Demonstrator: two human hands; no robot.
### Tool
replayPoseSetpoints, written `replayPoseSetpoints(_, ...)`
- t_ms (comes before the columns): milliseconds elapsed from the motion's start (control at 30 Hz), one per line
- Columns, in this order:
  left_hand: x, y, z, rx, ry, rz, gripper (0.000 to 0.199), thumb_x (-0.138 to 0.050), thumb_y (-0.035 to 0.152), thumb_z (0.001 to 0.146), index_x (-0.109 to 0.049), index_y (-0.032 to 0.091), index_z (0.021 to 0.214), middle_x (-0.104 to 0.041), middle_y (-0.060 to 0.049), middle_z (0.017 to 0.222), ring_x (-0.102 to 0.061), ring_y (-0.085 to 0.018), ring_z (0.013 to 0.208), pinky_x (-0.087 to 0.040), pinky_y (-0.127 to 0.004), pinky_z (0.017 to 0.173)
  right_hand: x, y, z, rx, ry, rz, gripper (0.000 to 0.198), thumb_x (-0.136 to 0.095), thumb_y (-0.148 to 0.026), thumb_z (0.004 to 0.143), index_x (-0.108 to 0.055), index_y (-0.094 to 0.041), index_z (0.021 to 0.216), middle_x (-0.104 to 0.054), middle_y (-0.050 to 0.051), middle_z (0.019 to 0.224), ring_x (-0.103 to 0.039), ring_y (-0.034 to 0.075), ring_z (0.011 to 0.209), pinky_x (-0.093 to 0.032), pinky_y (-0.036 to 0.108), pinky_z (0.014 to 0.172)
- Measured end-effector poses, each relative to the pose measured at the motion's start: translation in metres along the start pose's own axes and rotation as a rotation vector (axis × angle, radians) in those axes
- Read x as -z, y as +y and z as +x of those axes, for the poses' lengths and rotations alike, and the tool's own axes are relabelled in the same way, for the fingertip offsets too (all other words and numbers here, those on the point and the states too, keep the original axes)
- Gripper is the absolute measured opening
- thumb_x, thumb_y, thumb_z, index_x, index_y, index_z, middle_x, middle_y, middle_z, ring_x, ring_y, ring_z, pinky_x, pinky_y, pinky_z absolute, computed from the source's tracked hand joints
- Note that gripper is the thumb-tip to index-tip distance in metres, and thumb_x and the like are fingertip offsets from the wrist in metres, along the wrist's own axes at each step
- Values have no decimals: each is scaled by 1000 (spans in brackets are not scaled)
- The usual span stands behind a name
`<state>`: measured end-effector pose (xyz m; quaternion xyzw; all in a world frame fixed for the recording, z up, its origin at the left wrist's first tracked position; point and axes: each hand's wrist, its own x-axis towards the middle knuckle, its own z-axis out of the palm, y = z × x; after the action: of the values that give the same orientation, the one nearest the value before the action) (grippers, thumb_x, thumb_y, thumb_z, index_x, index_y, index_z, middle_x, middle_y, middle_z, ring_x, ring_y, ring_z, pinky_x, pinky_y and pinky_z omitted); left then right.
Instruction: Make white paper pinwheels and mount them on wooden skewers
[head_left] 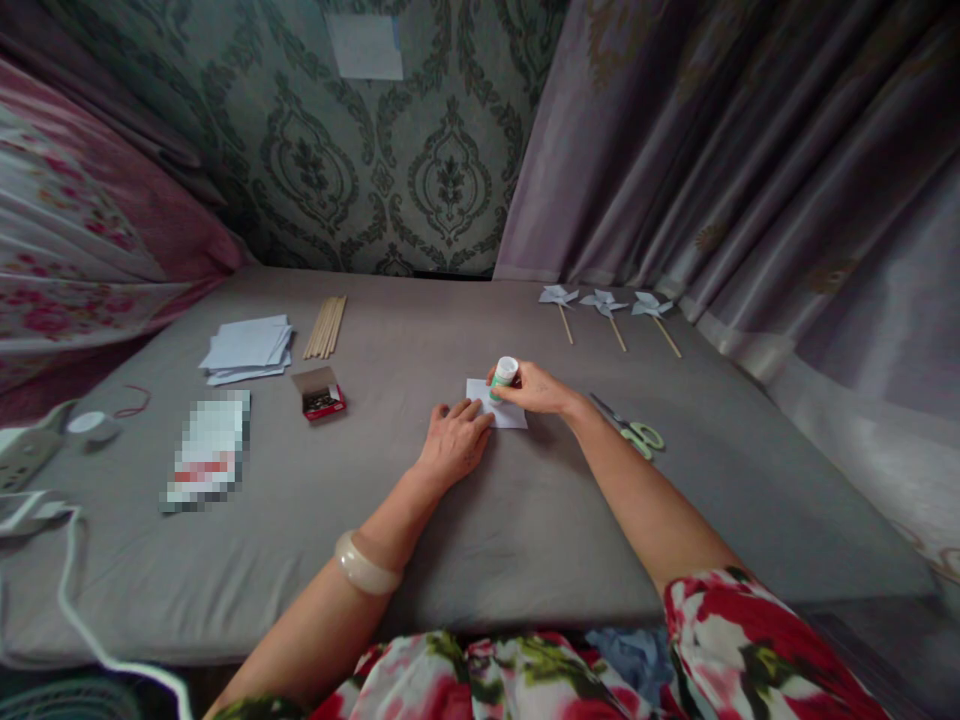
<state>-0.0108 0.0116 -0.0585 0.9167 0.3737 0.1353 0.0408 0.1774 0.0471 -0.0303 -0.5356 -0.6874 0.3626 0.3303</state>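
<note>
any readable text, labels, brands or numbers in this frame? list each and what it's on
No text can be read anywhere.
Glue bottle in the right hand: label too small to read.
Flat packet on the left of the surface: blurred out, unreadable.
Small open box: no legible print.
White paper under the left hand: blank.
Paper stack, wall patch: blank.

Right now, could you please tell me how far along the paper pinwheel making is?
Done: three white paper pinwheels on wooden sticks lie by the curtain. In hand: the left hand presses a white paper square on the grey cloth, while the right hand holds a green-and-white glue stick upright on it. Left: a stack of white paper sheets and a bundle of wooden sticks remain unused.
</note>
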Motion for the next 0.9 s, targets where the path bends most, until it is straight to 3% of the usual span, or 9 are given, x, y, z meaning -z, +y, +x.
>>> replayPoseSetpoints(200,-2,-1,1,3,-7,-4,27,-42,26,93,-61,25,111,-60,-10,122,-52,-26,118,-36,-49,97,-5,14,-14,-233,617,238,34,-64,-47,69,-62,-15,80,-61,1,63,-52,12,50,-44,23,45)
replayPoseSetpoints(267,-3,-1,1,2,-4,-8,27,-42,26,93,-61,26,111,-60,-10,121,-52,-26,117,-35,-50,98,-4,16,-16,-267,725,258,35,-62,-50,69,-60,-16,77,-60,1,61,-51,12,48,-42,23,43)
replayPoseSetpoints(433,-4,-1,1,9,0,-2,28,-43,26,92,-61,25,113,-56,-12,126,-50,-28,119,-33,-51,99,-6,15,-20,-242,654,167,37,-62,-51,70,-63,-15,79,-61,1,60,-54,13,50,-43,24,46)
replayPoseSetpoints(667,-9,-5,1,-19,45,-21,30,-43,27,93,-58,25,119,-53,-13,133,-46,-28,124,-31,-52,102,-17,9,-19,-134,589,-86,29,-65,-43,72,-66,-15,83,-71,8,79,-66,20,76,-50,27,66)
replayPoseSetpoints(900,-10,-5,1,-24,16,-36,31,-41,31,94,-57,25,119,-56,-11,130,-46,-28,126,-28,-55,105,-21,2,-15,-60,425,-246,22,-64,-37,76,-65,-17,86,-71,6,83,-65,18,75,-49,27,71)
